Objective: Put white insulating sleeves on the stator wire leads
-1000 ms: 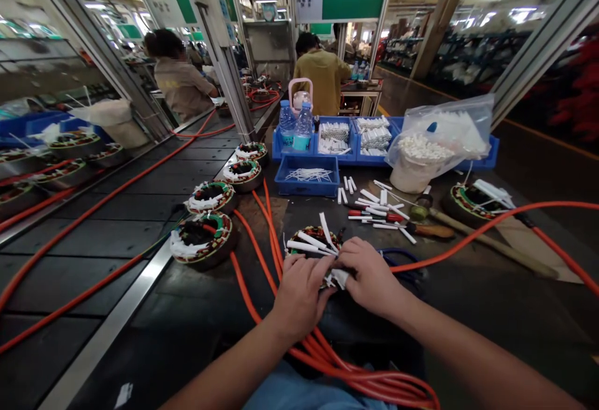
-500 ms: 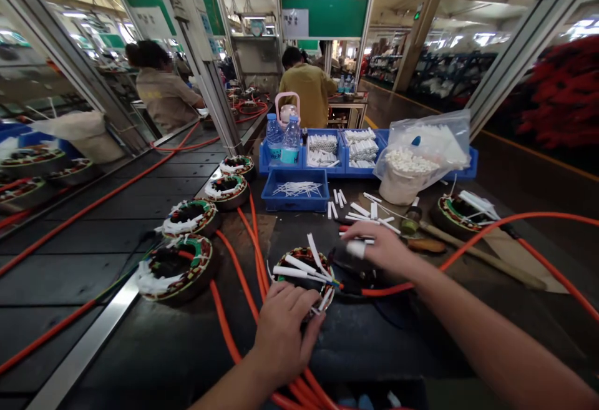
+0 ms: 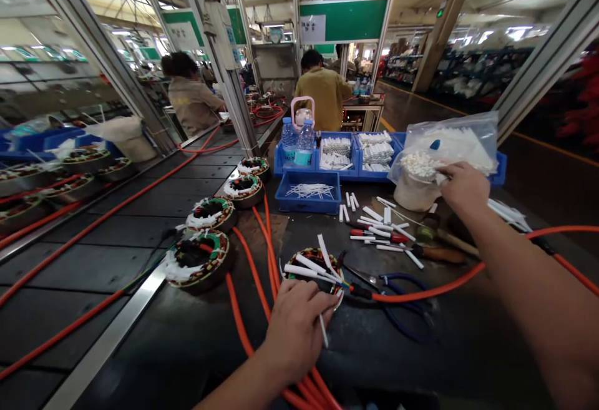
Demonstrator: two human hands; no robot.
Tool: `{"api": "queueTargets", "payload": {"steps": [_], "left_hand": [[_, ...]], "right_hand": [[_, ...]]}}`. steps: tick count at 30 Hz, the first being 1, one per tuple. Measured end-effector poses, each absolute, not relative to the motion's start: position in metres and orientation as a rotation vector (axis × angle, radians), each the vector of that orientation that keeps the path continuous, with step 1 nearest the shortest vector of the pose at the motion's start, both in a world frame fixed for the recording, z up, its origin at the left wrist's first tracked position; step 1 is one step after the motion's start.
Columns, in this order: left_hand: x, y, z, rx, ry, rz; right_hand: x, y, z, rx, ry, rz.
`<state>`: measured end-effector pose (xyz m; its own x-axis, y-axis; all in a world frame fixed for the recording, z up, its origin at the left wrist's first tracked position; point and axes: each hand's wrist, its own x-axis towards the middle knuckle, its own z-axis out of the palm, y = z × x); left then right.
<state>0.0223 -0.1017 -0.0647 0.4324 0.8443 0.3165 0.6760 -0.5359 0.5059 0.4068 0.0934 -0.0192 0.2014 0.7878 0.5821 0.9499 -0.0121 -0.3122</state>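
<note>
- Nearest: a bundle of orange cables (image 3: 312,386) runs under the left forearm.
- Left hand (image 3: 297,326): fingers curled over the near edge of a wound stator (image 3: 305,253); a thin white strip (image 3: 324,330) pokes out below them. Cannot tell whether the grip is clamped on rim or strip.
- That stator lies mid-bench, ahead of the wearer. White sleeves (image 3: 306,271) fan up across it, gathered to its right, where coloured wires meet an orange cable (image 3: 421,295).
- Pliers (image 3: 373,280), blue-handled, lie just right of the stator.
- To the left, four more stators (image 3: 199,263) run in a line away from the wearer, white lashing on their windings.
- Beyond the pliers: loose white sleeves (image 3: 374,230) scattered among red-handled tools; a wooden handle (image 3: 442,254) beside them.
- Right hand (image 3: 465,188): well out, fingertips close together at the mouth of a bagged tub (image 3: 414,193) of short white pieces. Contents of the pinch unclear.
- Behind the loose sleeves: blue tray (image 3: 306,204) of thin white strips; then blue bins (image 3: 358,173) of stacked sleeves, two water bottles (image 3: 305,141).
- Far: two co-workers (image 3: 321,95) seated, green boards (image 3: 349,20) overhead.
</note>
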Motion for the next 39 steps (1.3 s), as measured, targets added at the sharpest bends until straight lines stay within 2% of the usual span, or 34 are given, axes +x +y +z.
{"api": "queueTargets", "payload": {"steps": [4, 10, 16, 20, 24, 29, 32, 39], "left_hand": [[0.02, -0.104, -0.076, 2.616, 1.198, 0.793], [0.033, -0.113, -0.088, 2.584, 1.408, 1.027], [0.037, -0.112, -0.085, 2.465, 1.411, 1.101], [0.042, -0.11, -0.077, 2.341, 1.522, 1.022], [0.029, -0.114, -0.07, 2.351, 1.36, 0.941], [0.008, -0.117, -0.064, 2.303, 1.272, 1.121], [0.006, -0.117, -0.063, 2.349, 1.262, 1.089], [0.008, -0.115, -0.058, 2.595, 1.347, 0.961]], "right_hand": [[0.412, 0.094, -0.013, -1.715, -1.393, -0.21], [0.353, 0.031, 0.004, -1.272, -1.405, -0.016], [0.276, -0.118, -0.041, -0.974, -1.845, 0.27], [0.266, -0.176, -0.073, -0.809, -1.872, 0.476], [0.271, -0.198, -0.093, -0.771, -1.935, 0.469], [0.279, -0.206, -0.124, -0.794, -2.026, 0.443], [0.282, -0.206, -0.14, -0.87, -2.051, 0.528], [0.286, -0.204, -0.144, -0.906, -2.047, 0.584]]}}
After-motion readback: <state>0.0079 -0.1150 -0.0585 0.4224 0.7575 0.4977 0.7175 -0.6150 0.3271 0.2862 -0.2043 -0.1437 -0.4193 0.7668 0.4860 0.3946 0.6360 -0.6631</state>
